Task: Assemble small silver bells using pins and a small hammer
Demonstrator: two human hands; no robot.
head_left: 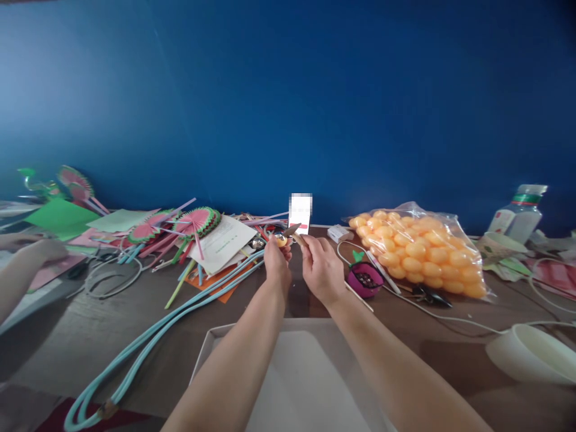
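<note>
My left hand (276, 264) is closed around a small orange ball (281, 240), held up above the brown table (135, 324). My right hand (320, 267) is closed on a thin brush-like tool (294, 233), whose pointed tip touches the ball. Both forearms reach out over a white tray (297, 372) at the table's near edge. A clear bag full of orange balls (418, 252) lies to the right of my hands.
Paper fans (193, 222), coloured straws and papers pile up at the left. Light-blue tubing (157, 336) runs along the table. A magenta pouch (365, 279), a white cup (531, 354), a plastic bottle (517, 216) and white cable lie at right. Another person's arm (22, 270) rests at far left.
</note>
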